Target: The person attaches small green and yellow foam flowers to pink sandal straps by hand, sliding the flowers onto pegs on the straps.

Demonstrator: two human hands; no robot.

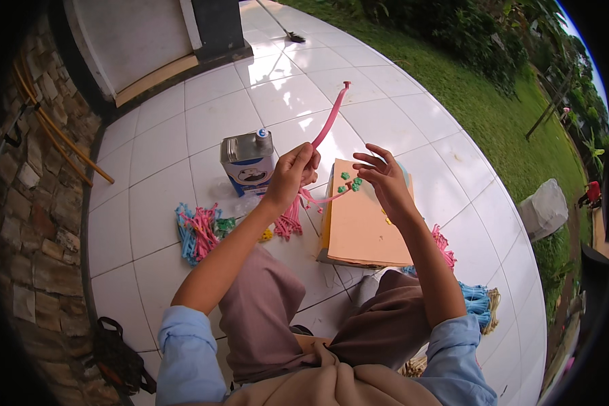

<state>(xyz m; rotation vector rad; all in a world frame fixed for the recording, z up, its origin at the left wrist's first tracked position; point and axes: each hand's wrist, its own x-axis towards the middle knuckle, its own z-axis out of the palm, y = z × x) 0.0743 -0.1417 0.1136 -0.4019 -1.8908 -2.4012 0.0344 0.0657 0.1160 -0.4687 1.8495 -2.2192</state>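
My left hand [298, 169] is closed round a long pink strip [333, 116], which rises in a curve to a small dark red tip. Thinner pink strands [325, 200] show below this hand, one reaching toward the box; I cannot tell whether they join the held strip. My right hand [384, 177] is raised over the box with its fingers apart and seems to hold nothing. Beside its thumb, several small green flower-shaped pieces [350, 181] appear over the cardboard top of the box [365, 237]. A bundle of pink strips [289, 222] lies below my left wrist.
A metal can [247, 162] with a white cap stands behind my left forearm. Blue and pink bundles [197, 230] lie on the tiles at left, blue ones [476, 300] at right. Further off are a white sack [544, 208], a broom [295, 36] and a dark bag [120, 355].
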